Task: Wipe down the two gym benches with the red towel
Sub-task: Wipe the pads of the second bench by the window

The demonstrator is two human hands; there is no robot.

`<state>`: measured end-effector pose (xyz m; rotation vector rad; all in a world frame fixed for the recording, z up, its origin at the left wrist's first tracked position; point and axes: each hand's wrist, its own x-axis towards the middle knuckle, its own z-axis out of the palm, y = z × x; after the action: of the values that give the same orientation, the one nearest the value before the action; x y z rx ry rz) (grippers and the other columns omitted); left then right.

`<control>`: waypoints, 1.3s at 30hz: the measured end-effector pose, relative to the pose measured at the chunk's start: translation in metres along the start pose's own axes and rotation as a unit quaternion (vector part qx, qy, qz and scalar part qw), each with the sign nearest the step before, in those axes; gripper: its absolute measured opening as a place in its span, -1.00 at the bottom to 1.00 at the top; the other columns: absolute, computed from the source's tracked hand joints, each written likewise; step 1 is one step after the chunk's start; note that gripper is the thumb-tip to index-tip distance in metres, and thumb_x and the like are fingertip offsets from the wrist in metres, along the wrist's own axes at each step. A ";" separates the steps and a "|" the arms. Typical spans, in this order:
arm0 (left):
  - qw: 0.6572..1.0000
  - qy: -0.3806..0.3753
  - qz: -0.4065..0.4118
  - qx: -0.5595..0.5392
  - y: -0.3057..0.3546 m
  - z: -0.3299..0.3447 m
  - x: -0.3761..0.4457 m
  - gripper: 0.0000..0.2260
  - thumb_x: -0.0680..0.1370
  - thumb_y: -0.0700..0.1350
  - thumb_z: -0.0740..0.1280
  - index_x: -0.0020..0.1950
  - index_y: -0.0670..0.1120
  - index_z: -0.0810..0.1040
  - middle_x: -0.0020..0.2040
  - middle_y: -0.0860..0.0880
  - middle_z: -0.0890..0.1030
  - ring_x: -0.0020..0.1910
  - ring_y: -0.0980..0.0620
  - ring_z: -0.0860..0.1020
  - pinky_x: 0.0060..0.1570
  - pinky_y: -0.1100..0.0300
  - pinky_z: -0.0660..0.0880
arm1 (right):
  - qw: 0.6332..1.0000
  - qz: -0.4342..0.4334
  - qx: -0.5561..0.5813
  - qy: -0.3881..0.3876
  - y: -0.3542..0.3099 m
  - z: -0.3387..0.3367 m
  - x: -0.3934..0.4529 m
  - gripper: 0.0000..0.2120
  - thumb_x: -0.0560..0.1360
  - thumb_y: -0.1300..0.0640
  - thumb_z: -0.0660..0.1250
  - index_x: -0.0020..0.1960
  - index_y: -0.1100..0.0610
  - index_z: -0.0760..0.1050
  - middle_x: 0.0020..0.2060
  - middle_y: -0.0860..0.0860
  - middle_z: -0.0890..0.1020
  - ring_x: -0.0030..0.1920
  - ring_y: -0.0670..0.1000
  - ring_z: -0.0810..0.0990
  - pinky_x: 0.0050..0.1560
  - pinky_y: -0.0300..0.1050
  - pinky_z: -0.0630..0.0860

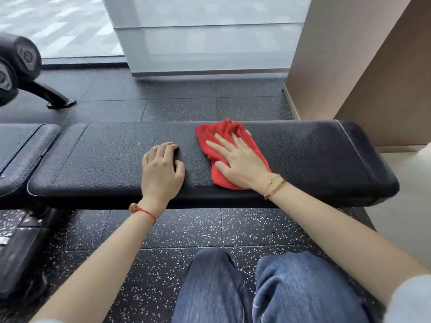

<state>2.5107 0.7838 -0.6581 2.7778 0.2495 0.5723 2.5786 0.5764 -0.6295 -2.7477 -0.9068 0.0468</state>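
Observation:
A long black padded gym bench [303,155] runs across the view in front of me. The red towel [217,136] lies bunched on its top, right of centre. My right hand [240,159] presses flat on the towel with fingers spread and straight. My left hand [161,169] rests on the bare pad just left of the towel, fingers loosely curled and holding nothing. A second black pad [21,150] adjoins the bench at the far left, only partly in view.
Speckled black rubber floor tiles [182,229] surround the bench. A black dumbbell rack with its foot [58,99] stands at the far left. A white pillar [205,43] and a beige wall [349,66] rise behind. My knees in blue jeans [256,287] are below.

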 end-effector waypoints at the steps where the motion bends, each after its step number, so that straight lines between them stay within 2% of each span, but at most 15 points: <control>1: 1.000 0.001 0.002 -0.002 -0.001 0.000 0.000 -0.65 0.52 -0.08 0.21 0.29 -0.10 0.50 0.30 -0.06 0.53 0.34 -0.11 0.41 0.40 -0.07 0.27 | 1.000 -0.026 -0.001 0.001 0.001 0.000 -0.013 -0.46 0.60 -0.07 0.15 0.56 -0.15 0.13 0.58 -0.09 0.11 0.58 0.17 0.00 0.58 -0.01 -0.18; 4: 1.000 0.001 0.007 -0.006 -0.003 0.000 -0.001 -0.66 0.54 -0.09 0.22 0.30 -0.10 0.50 0.32 -0.05 0.53 0.35 -0.10 0.41 0.41 -0.06 0.27 | 0.999 -0.041 0.005 0.011 0.027 -0.004 -0.042 -0.47 0.59 -0.04 0.19 0.54 -0.14 0.19 0.56 -0.10 0.17 0.57 0.14 0.06 0.58 -0.07 -0.16; 8: 1.000 0.003 0.006 0.002 -0.002 0.000 -0.001 -0.63 0.53 -0.05 0.16 0.30 -0.10 0.50 0.31 -0.05 0.53 0.35 -0.09 0.41 0.41 -0.05 0.27 | 0.993 0.111 0.019 0.027 0.079 -0.016 -0.028 -0.49 0.61 -0.01 0.16 0.54 -0.14 0.18 0.58 -0.06 0.13 0.57 0.17 0.04 0.58 -0.02 -0.13; 10: 1.000 0.003 0.002 0.010 0.000 0.000 0.000 -0.62 0.52 -0.04 0.14 0.29 -0.10 0.49 0.30 -0.05 0.53 0.35 -0.09 0.40 0.40 -0.04 0.27 | 0.982 0.186 0.023 0.026 0.085 -0.020 -0.003 -0.49 0.62 -0.05 0.09 0.56 -0.14 0.13 0.59 -0.05 0.07 0.57 0.22 0.01 0.58 0.03 -0.14; 12: 1.000 0.000 0.000 0.011 0.002 0.000 0.000 -0.62 0.51 -0.04 0.14 0.28 -0.10 0.49 0.30 -0.05 0.52 0.34 -0.10 0.40 0.40 -0.04 0.26 | 0.977 0.212 0.027 0.024 0.071 -0.016 0.019 -0.49 0.63 -0.07 0.05 0.57 -0.13 0.10 0.59 -0.04 0.04 0.57 0.25 -0.01 0.58 0.07 -0.16; 14: 1.000 0.001 0.001 0.010 0.002 0.000 0.000 -0.61 0.51 -0.04 0.14 0.28 -0.10 0.49 0.30 -0.05 0.52 0.34 -0.10 0.40 0.40 -0.04 0.26 | 0.984 0.175 0.026 0.020 0.045 -0.010 0.025 -0.48 0.62 -0.06 0.07 0.57 -0.12 0.11 0.59 -0.03 0.06 0.57 0.24 -0.01 0.58 0.08 -0.15; 17: 1.000 0.004 0.002 0.005 0.000 0.001 0.000 -0.62 0.51 -0.05 0.15 0.28 -0.10 0.50 0.29 -0.06 0.53 0.34 -0.10 0.40 0.40 -0.05 0.26 | 0.999 0.045 -0.006 0.010 0.011 0.002 -0.010 -0.45 0.58 -0.09 0.12 0.56 -0.12 0.14 0.58 -0.03 0.13 0.56 0.24 0.05 0.58 0.09 -0.10; 20: 1.000 0.003 -0.001 0.012 0.000 0.002 -0.001 -0.63 0.52 -0.06 0.16 0.28 -0.11 0.50 0.30 -0.07 0.53 0.35 -0.12 0.40 0.40 -0.06 0.26 | 0.999 -0.039 -0.028 0.000 0.001 0.008 -0.052 -0.43 0.56 -0.19 0.05 0.56 -0.14 0.14 0.57 -0.05 0.16 0.56 0.22 0.08 0.57 0.12 0.00; 24: 1.000 -0.002 -0.006 0.022 0.004 0.003 0.000 -0.66 0.52 -0.11 0.21 0.28 -0.12 0.49 0.31 -0.08 0.52 0.35 -0.12 0.40 0.41 -0.05 0.25 | 0.998 -0.018 -0.055 0.026 -0.018 0.015 -0.048 -0.43 0.57 -0.19 0.04 0.55 -0.09 0.17 0.56 -0.03 0.19 0.55 0.23 0.12 0.56 0.11 0.02; 27: 1.000 -0.001 -0.004 0.014 0.003 0.002 0.000 -0.64 0.51 -0.09 0.19 0.28 -0.12 0.50 0.31 -0.08 0.53 0.35 -0.12 0.40 0.41 -0.04 0.25 | 0.997 -0.034 -0.056 0.029 -0.036 0.022 -0.038 -0.43 0.58 -0.18 0.04 0.56 -0.07 0.16 0.57 0.00 0.18 0.54 0.23 0.12 0.56 0.11 0.00; 32: 1.000 -0.006 0.012 -0.003 -0.002 -0.002 -0.001 -0.61 0.53 -0.06 0.16 0.32 -0.11 0.49 0.34 -0.06 0.52 0.38 -0.10 0.40 0.43 -0.04 0.25 | 0.995 -0.062 -0.061 0.040 0.009 0.012 -0.073 -0.43 0.57 -0.15 0.11 0.55 -0.06 0.20 0.56 -0.02 0.20 0.55 0.20 0.15 0.55 0.10 0.06; 36: 1.000 -0.005 0.009 0.003 -0.001 0.000 -0.002 -0.60 0.53 -0.05 0.14 0.32 -0.12 0.48 0.34 -0.07 0.51 0.37 -0.11 0.39 0.43 -0.07 0.26 | 0.996 0.006 -0.064 0.066 0.049 0.001 -0.105 -0.44 0.55 -0.15 0.12 0.53 -0.07 0.23 0.54 -0.05 0.24 0.54 0.18 0.18 0.55 0.10 0.09; 39: 1.000 -0.006 0.003 0.017 0.003 0.001 -0.001 -0.60 0.51 -0.06 0.13 0.30 -0.14 0.48 0.32 -0.10 0.51 0.35 -0.14 0.39 0.41 -0.09 0.26 | 0.994 0.044 -0.057 0.082 0.034 0.004 -0.094 -0.44 0.54 -0.17 0.11 0.52 -0.06 0.27 0.53 -0.04 0.28 0.53 0.21 0.20 0.53 0.13 0.14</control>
<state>2.5107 0.7806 -0.6585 2.8151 0.2512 0.5575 2.5222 0.4950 -0.6466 -2.8433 -0.7651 -0.2183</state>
